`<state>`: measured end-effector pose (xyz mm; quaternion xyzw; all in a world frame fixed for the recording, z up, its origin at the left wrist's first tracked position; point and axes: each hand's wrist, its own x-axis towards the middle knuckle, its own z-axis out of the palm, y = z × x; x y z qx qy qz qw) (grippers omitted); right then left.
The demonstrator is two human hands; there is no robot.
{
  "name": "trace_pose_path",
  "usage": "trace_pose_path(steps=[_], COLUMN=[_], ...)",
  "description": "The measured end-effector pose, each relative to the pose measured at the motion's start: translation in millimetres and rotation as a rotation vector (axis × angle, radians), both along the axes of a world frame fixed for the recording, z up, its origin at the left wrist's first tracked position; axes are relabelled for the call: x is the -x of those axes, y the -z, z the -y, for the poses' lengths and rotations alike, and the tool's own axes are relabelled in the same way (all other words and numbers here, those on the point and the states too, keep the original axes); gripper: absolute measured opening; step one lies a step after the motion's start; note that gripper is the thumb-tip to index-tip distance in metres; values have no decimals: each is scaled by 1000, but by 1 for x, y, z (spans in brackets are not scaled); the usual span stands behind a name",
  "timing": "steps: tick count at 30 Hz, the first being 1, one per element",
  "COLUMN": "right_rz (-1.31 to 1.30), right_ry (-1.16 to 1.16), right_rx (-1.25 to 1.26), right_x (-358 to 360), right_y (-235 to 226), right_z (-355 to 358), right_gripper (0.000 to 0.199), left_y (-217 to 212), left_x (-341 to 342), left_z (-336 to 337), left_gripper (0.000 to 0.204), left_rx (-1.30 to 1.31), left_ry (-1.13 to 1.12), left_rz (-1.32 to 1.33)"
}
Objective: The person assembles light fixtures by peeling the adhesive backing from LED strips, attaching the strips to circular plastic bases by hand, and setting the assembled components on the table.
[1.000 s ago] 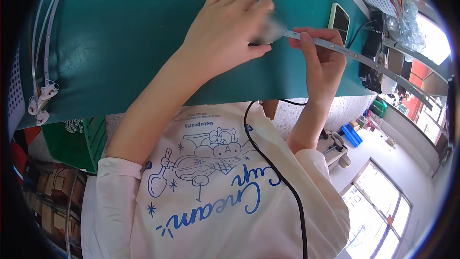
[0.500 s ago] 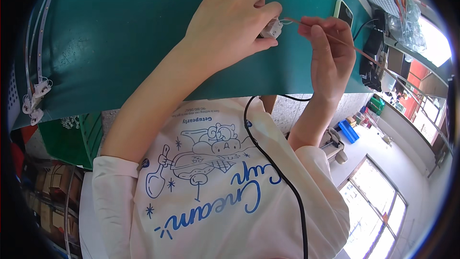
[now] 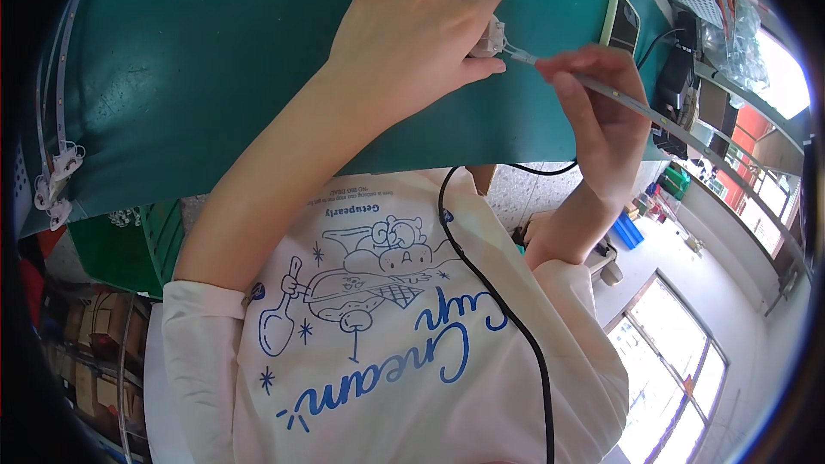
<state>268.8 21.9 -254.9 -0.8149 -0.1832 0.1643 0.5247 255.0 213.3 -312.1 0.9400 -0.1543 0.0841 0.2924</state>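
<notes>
On the green table (image 3: 215, 51), near its front edge, the left hand (image 3: 412, 26) rests knuckles up, its grip closed on a small pale connector piece (image 3: 490, 37) that peeks out just under the index finger; most of that piece is hidden by the hand. Just beside it, the right hand (image 3: 601, 112) pinches the end of a thin white light strip (image 3: 653, 112) between thumb and fingertips, grip narrow and tight on the strip, strip tip meeting the connector. The strip runs off to the right, past the table edge, toward the far right rim. A phone (image 3: 620, 24) lies on the table, past the right hand, well apart from the connector. A dark box-shaped device (image 3: 675, 86) with a cable sits at the table's right end, near the strip. More white strips with connectors (image 3: 53, 180) hang over the left end of the table, well apart from both hands. Black cable (image 3: 507, 318) runs down across the person's white printed shirt (image 3: 387, 344). Green crate (image 3: 112, 249) under the table on the left, cardboard boxes (image 3: 86, 335) below it.
</notes>
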Motion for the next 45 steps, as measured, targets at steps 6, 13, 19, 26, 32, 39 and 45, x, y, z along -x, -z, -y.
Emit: trace_pose_path(steps=[6,13,19,26,32,39,45], right_rz=[95,67,42,-88,96,100,271], right_ry=[133,161,257,220,203,153,288], right_rx=[-48,-76,-4,-224,-94,-83,215], right_x=[-9,-13,-8,-14,-11,-9,1], right_y=[14,23,19,24,27,23,12], right_z=[-6,-4,-7,-1,-8,-8,-27], right_gripper=[15,14,11,10,11,18,16], left_y=[4,9,9,7,5,5,8], left_x=[-1,0,0,0,0,0,0], left_z=[-1,-1,0,0,-1,-2,2], left_gripper=[41,37,37,34,36,36,34], left_rx=[50,80,96,136,119,126,97], left_ry=[27,26,19,21,29,32,10], left_rz=[86,102,101,87,57,78,118])
